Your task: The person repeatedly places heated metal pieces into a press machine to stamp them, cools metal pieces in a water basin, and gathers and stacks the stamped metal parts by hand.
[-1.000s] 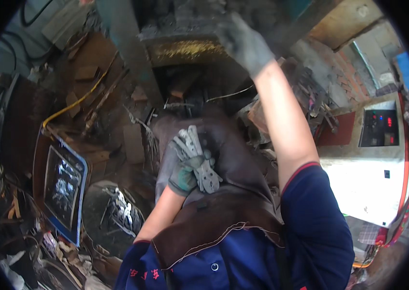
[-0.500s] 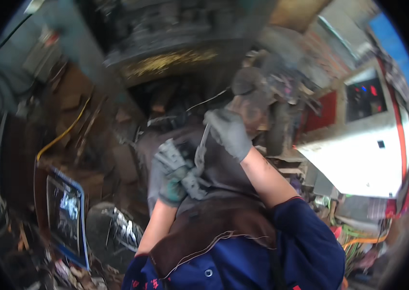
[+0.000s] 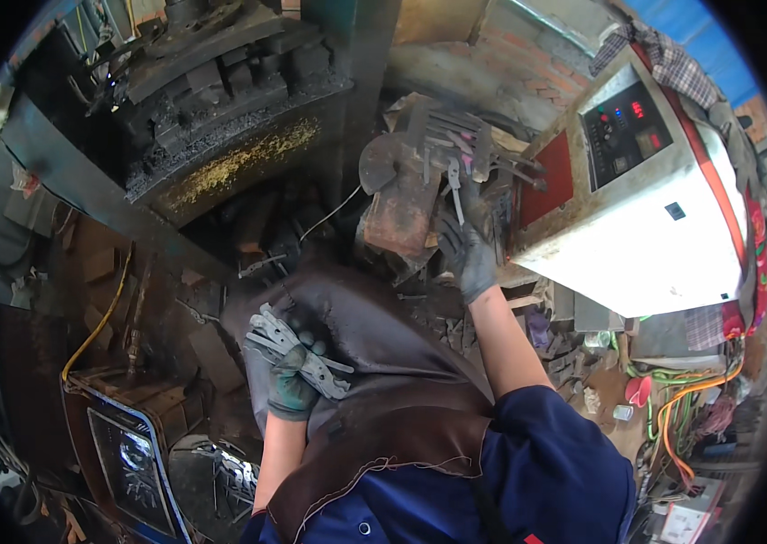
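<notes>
My gloved left hand point(image 3: 295, 381) is closed around a bundle of flat grey metal blanks point(image 3: 285, 337) over my apron-covered lap. They lie side by side, fanned slightly; some of their ends are hidden by the fingers. Out ahead to the right, my gloved right hand point(image 3: 467, 257) grips the lower end of a single long metal blank point(image 3: 456, 189), its wider head pointing away from me. That head is close to a blackened rack point(image 3: 447, 127) with several metal pieces on it, some glowing pinkish. Whether the head touches the rack, I cannot tell.
A dark part-round plate point(image 3: 390, 165) and rusty block point(image 3: 401, 222) sit left of the rack. A white cabinet with a display panel point(image 3: 623, 136) stands right. A soot-covered machine point(image 3: 220, 100) looms far left. Orange hoses point(image 3: 673, 417) and a blue-edged frame point(image 3: 134, 453) lie lower down.
My right hand has moved forward and right, away from the bundle, carrying one blank toward the rack. My left hand has shifted slightly left and down with its bundle. The view has turned.
</notes>
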Demonstrator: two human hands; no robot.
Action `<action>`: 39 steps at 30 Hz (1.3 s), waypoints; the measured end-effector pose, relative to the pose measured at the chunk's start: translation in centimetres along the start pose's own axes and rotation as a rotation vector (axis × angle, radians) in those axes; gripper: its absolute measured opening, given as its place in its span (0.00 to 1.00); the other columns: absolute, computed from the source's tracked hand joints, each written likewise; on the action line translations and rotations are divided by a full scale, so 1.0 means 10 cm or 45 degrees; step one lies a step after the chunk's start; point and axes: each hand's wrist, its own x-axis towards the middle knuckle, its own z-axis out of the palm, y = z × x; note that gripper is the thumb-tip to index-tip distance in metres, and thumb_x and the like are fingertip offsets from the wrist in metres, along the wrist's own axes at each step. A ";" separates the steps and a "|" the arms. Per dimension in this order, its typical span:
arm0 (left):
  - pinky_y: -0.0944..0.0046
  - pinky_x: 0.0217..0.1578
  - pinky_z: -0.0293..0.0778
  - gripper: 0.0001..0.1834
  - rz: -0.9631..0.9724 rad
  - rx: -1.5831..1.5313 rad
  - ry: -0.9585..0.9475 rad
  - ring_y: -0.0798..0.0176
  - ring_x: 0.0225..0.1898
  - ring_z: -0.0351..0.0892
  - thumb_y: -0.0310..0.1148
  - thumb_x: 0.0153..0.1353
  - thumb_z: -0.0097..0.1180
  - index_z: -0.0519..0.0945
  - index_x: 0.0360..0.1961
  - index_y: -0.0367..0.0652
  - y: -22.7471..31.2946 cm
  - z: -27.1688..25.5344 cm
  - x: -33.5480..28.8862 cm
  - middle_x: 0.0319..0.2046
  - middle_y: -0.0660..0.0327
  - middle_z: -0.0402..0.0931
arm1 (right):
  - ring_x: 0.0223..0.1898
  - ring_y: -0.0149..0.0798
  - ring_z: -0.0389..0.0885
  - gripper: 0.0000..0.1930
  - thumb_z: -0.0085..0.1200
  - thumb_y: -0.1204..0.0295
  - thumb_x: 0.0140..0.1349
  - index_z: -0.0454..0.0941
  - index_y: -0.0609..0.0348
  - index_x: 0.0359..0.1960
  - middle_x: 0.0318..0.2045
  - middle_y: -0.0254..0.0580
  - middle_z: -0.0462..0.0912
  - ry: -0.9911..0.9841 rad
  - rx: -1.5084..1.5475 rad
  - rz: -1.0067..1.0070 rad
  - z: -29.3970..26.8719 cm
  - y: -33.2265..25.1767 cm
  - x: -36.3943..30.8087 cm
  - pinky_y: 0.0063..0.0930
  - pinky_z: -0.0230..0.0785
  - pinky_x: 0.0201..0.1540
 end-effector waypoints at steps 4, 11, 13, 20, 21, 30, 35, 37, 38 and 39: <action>0.57 0.43 0.76 0.24 -0.004 0.023 0.051 0.56 0.41 0.76 0.21 0.54 0.59 0.72 0.52 0.50 -0.01 0.01 0.00 0.38 0.61 0.76 | 0.46 0.40 0.79 0.18 0.44 0.66 0.70 0.67 0.64 0.56 0.49 0.48 0.78 0.007 -0.022 0.071 0.07 0.03 0.19 0.32 0.73 0.47; 0.58 0.46 0.75 0.20 0.037 0.064 -0.069 0.58 0.42 0.75 0.28 0.59 0.58 0.71 0.53 0.51 0.03 -0.04 -0.01 0.40 0.62 0.75 | 0.33 0.32 0.76 0.19 0.51 0.58 0.66 0.73 0.64 0.44 0.38 0.40 0.79 0.155 -0.004 0.123 0.44 0.12 0.57 0.24 0.70 0.35; 0.58 0.47 0.74 0.18 0.028 0.008 -0.026 0.59 0.42 0.75 0.33 0.62 0.54 0.70 0.53 0.52 -0.06 -0.16 0.05 0.40 0.63 0.75 | 0.22 0.28 0.71 0.18 0.54 0.55 0.65 0.76 0.61 0.37 0.28 0.33 0.78 0.025 -0.303 0.112 0.44 0.13 0.52 0.21 0.65 0.24; 0.55 0.49 0.74 0.23 0.036 0.056 -0.134 0.54 0.47 0.75 0.30 0.61 0.53 0.68 0.58 0.47 -0.02 -0.22 0.02 0.47 0.57 0.74 | 0.14 0.30 0.70 0.18 0.51 0.58 0.66 0.76 0.65 0.35 0.19 0.40 0.76 -0.765 -0.599 0.033 2.99 0.30 0.18 0.23 0.59 0.16; 0.55 0.49 0.74 0.24 0.038 -0.010 -0.099 0.53 0.48 0.76 0.27 0.59 0.54 0.68 0.58 0.45 0.01 -0.21 -0.05 0.47 0.56 0.74 | 0.15 0.30 0.71 0.18 0.50 0.57 0.66 0.77 0.63 0.33 0.19 0.39 0.76 -0.833 -0.644 0.125 3.36 0.37 0.11 0.24 0.61 0.17; 0.63 0.50 0.73 0.21 -0.004 -0.084 -0.183 0.61 0.47 0.76 0.24 0.57 0.56 0.72 0.53 0.40 -0.05 -0.12 0.08 0.43 0.57 0.76 | 0.36 0.30 0.79 0.19 0.44 0.68 0.69 0.69 0.67 0.57 0.42 0.45 0.81 -1.422 -0.364 0.430 2.85 0.37 -0.38 0.19 0.72 0.35; 0.63 0.47 0.75 0.21 0.072 -0.168 -0.239 0.62 0.43 0.78 0.24 0.57 0.56 0.72 0.53 0.41 -0.04 -0.16 -0.01 0.43 0.58 0.76 | 0.39 0.32 0.81 0.22 0.50 0.64 0.68 0.67 0.65 0.59 0.45 0.46 0.81 -1.814 -0.758 0.021 3.36 0.83 -1.70 0.21 0.74 0.37; 0.61 0.48 0.75 0.23 0.078 -0.180 -0.268 0.61 0.45 0.78 0.24 0.57 0.56 0.70 0.56 0.40 -0.11 -0.30 0.09 0.45 0.57 0.76 | 0.40 0.32 0.81 0.20 0.48 0.68 0.69 0.67 0.64 0.59 0.44 0.46 0.81 -1.589 -0.774 0.060 3.03 0.86 -1.43 0.24 0.75 0.39; 0.60 0.50 0.74 0.26 -0.081 -0.171 -0.170 0.59 0.51 0.76 0.24 0.57 0.56 0.68 0.58 0.41 -0.10 -0.35 0.08 0.47 0.56 0.75 | 0.40 0.32 0.81 0.18 0.48 0.70 0.69 0.69 0.63 0.57 0.42 0.44 0.81 -1.398 -0.821 0.048 2.74 0.83 -1.17 0.25 0.75 0.39; 0.58 0.51 0.74 0.25 -0.066 -0.087 -0.250 0.55 0.52 0.75 0.25 0.59 0.55 0.67 0.58 0.41 -0.13 -0.42 0.10 0.49 0.55 0.74 | 0.38 0.32 0.81 0.16 0.48 0.70 0.68 0.70 0.62 0.55 0.40 0.43 0.82 -1.198 -0.742 0.137 2.43 0.80 -0.96 0.24 0.75 0.39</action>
